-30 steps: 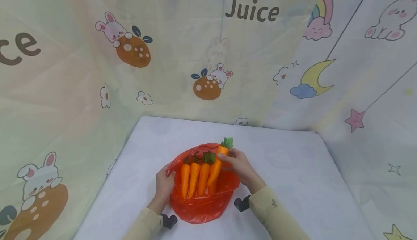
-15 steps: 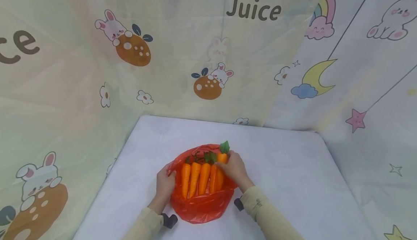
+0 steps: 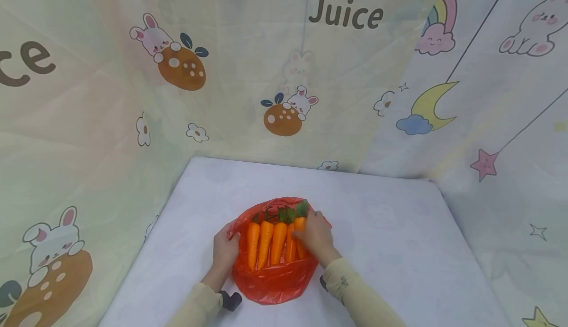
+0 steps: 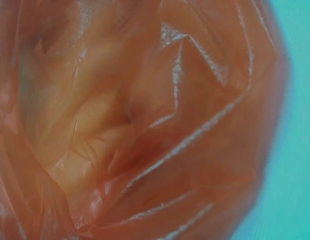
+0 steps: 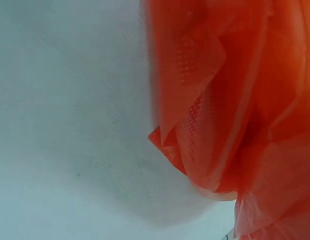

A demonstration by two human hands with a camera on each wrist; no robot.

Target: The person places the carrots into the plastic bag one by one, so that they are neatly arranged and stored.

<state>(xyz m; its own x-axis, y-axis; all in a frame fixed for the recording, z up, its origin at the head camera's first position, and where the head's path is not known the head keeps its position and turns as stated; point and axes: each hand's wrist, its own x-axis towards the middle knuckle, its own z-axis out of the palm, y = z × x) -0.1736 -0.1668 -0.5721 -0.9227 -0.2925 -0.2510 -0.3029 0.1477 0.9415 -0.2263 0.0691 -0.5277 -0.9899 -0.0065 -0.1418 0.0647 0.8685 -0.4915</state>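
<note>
A red plastic bag [image 3: 277, 287] lies with its mouth spread open on the table. Several orange carrots [image 3: 265, 240] with green tops rest side by side inside it. At the bag's left edge my left hand [image 3: 224, 250] pinches the rim between thumb and fingers. My right hand [image 3: 319, 233] is at the right side of the bag's mouth, its thumb across the rightmost carrot [image 3: 300, 224], which lies beside the others. Crinkled red plastic [image 4: 210, 115] fills most of the left wrist view. In the right wrist view, folds of the bag [image 5: 220, 125] hide the fingers.
The white table [image 3: 390, 248] spreads out around the bag. Behind it and along both sides hangs a cartoon-printed cloth [image 3: 235, 70]. A dark wrist-worn device [image 3: 230, 301] sits at the left cuff.
My right hand has lowered the rightmost carrot from a tilted, raised position down into the bag, next to the others. The left hand has stayed at the rim.
</note>
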